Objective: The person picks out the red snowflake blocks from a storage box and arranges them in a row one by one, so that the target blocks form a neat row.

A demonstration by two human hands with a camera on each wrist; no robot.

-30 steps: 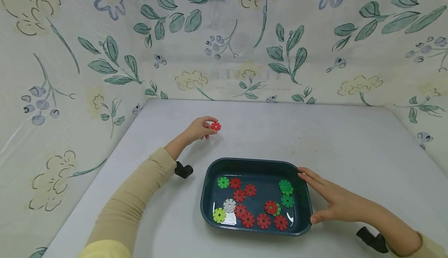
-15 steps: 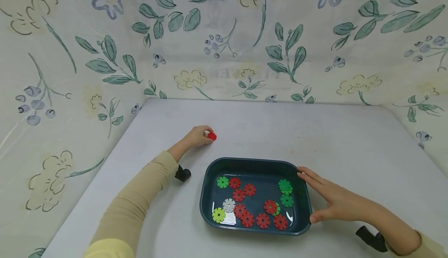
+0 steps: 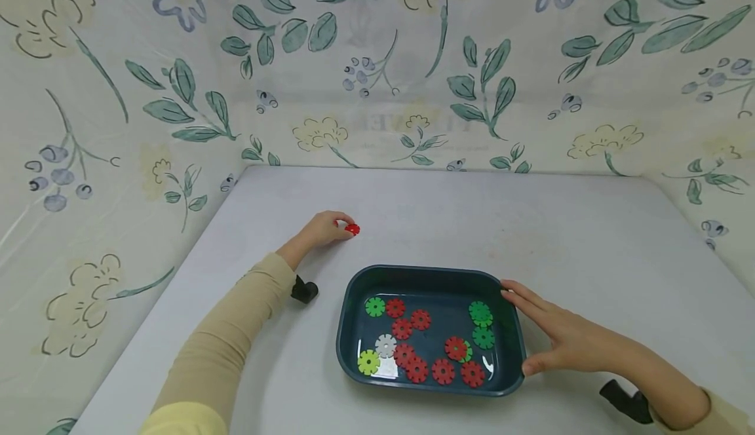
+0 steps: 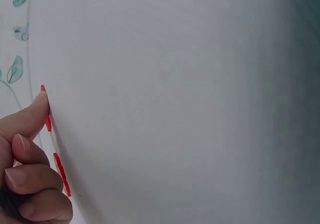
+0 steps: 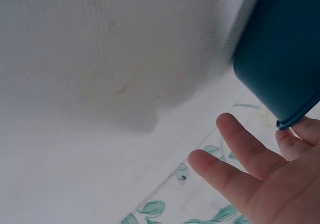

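Note:
My left hand [image 3: 323,229] is low over the far left part of the white table, pinching a red notched disc [image 3: 352,229] at its fingertips. In the left wrist view the thumb lies against that disc [image 4: 48,123], seen edge-on, with the other fingers curled. A second red disc [image 4: 62,176] shows beside those curled fingers. My right hand [image 3: 569,340] rests at the right end of the dark blue tray [image 3: 430,389], thumb and fingers spread along its rim. From the right wrist, two fingers stretch out free of the tray wall [image 5: 280,58].
Inside the tray lie several red discs [image 3: 444,372], several green discs [image 3: 483,338], a white one [image 3: 386,346] and a yellow-green one [image 3: 369,362]. The white table [image 3: 448,225] meets a flower-patterned cloth [image 3: 383,120] at its back and left edges.
The left hand has come down toward the table and slightly left with the red disc, which now shows at a flatter angle. Right hand and tray stay in place.

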